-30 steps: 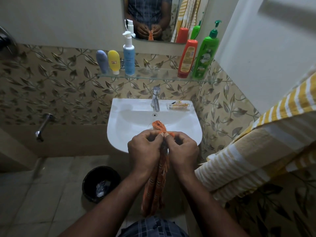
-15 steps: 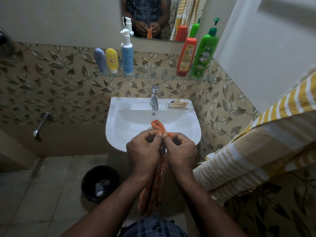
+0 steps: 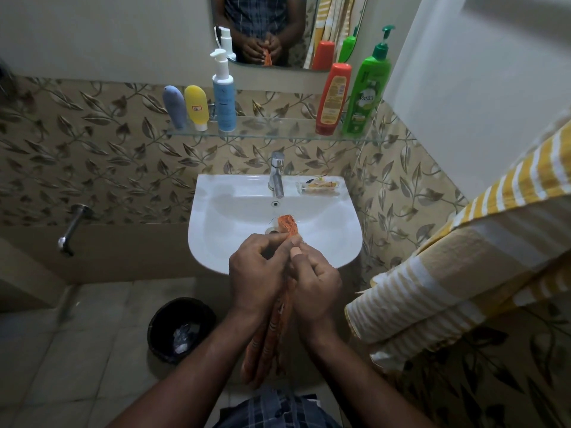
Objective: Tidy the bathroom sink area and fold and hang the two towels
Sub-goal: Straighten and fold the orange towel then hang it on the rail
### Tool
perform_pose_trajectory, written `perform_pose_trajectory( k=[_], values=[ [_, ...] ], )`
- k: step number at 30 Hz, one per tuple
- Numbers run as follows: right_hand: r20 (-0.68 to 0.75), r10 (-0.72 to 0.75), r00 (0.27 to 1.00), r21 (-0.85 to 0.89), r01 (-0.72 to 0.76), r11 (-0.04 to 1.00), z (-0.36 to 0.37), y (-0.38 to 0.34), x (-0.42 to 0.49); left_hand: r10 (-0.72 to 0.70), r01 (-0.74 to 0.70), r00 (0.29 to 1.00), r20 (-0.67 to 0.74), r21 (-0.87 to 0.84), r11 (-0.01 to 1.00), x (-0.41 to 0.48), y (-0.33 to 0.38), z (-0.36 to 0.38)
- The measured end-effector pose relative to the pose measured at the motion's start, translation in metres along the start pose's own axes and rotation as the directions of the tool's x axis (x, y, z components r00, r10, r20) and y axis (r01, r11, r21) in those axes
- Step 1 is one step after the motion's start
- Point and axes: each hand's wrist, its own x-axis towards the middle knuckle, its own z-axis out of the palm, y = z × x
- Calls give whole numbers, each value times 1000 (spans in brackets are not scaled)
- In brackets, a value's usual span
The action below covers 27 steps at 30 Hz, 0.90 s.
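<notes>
Two clenched grips, left hand (image 3: 256, 273) and right hand (image 3: 312, 282), pinch the orange towel (image 3: 285, 225).

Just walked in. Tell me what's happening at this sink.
A person stands at the sink. The left hand and right hand grip the top of a bunched orange towel over the basin's front edge; the rest hangs down between the arms. A yellow striped towel is draped at the right. Bottles stand on the glass shelf.

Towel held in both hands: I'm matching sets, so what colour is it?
The towel is orange with a frayed fringe, clearest in the head view.
</notes>
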Motion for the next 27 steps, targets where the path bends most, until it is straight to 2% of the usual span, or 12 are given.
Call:
perform_pose_trajectory(
  k=[6,10,13,17,19,21,24,27],
  values=[
    [25,58,998,103,-60,993,-6,-5,1,-115,117,992,54,-42,992,5,6,-2],
    [59,12,998,112,-19,994,-10,-4,-1,-196,203,976,93,-72,976,6,6,-1],
    [74,-4,997,140,-6,990,-7,-3,-6,-199,202,976,84,-23,979,8,2,-2],
    [128,-8,992,115,-6,993,-9,6,-5,-114,110,991,63,66,992,11,-2,-3],
    [195,6,981,18,-10,1000,-12,7,1,-67,59,996,66,120,991,15,-4,-6],
    [229,-42,972,-134,74,988,-19,5,14,5,-21,995,97,165,986,18,-7,-11],
    [159,-160,974,-377,209,902,-38,4,46,67,-96,985,161,184,978,21,-11,-23],
    [71,-182,981,-521,192,832,-54,7,76,98,-146,965,242,187,971,20,-13,-32]
  ],
)
